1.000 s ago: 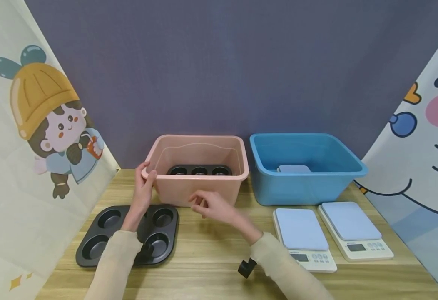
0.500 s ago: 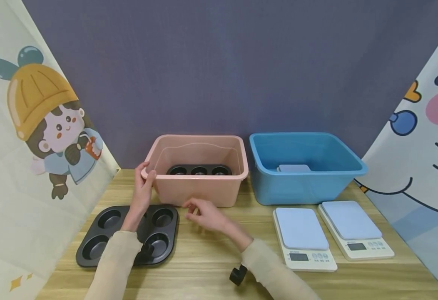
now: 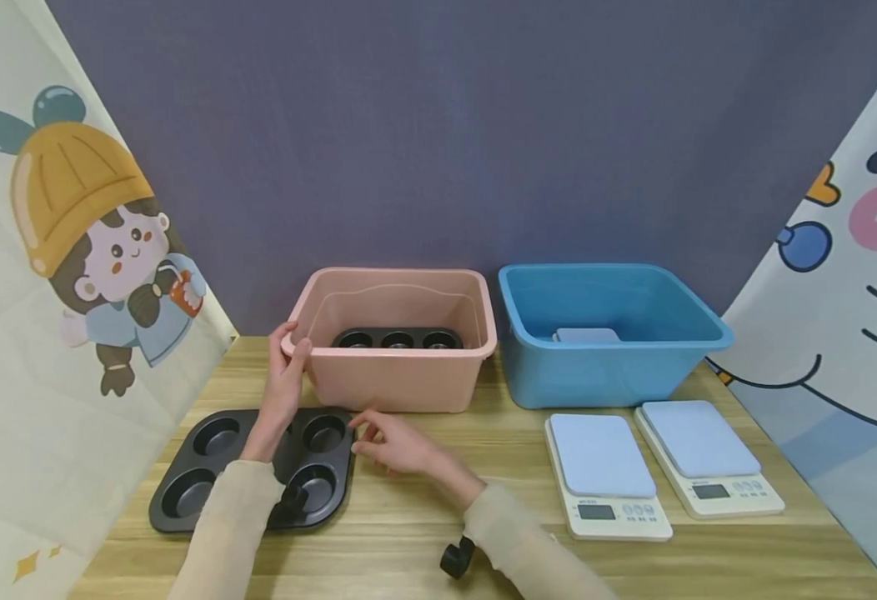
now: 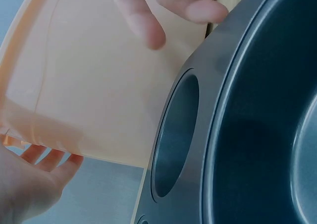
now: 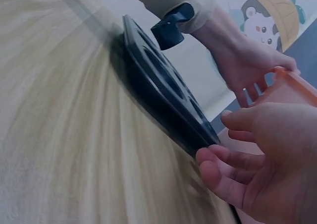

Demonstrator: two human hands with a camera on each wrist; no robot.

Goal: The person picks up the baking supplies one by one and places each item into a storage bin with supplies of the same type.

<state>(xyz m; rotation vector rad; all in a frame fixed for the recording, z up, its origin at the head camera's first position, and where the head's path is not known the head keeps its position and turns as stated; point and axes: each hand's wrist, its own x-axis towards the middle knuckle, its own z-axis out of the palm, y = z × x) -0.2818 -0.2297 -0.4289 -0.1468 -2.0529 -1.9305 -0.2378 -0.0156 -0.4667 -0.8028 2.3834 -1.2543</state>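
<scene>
My left hand [image 3: 283, 387] grips the left front corner of a pink plastic bin [image 3: 393, 383], thumb at the front and fingers along the side. Inside the bin lies a dark muffin pan [image 3: 412, 335], partly hidden by the front wall. A second muffin pan [image 3: 326, 462] rests on the table under my left forearm, which covers its middle. My right hand [image 3: 397, 442], its fingers loosely bent, is at that pan's right edge. In the right wrist view, the fingertips [image 5: 210, 172] are close by the pan's corner; whether they touch it I cannot tell.
A blue bin [image 3: 596, 375] stands right of the pink one, with a kitchen scale [image 3: 587, 335] inside. Two more kitchen scales, a nearer one [image 3: 607, 467] and a farther-right one [image 3: 709, 454], lie on the wooden table [image 3: 401, 533]. A dark curtain [image 3: 438, 142] closes off the back.
My right hand has moved left and a little toward me, from before the pink bin to the pan's right edge. My left hand stays on the bin's corner.
</scene>
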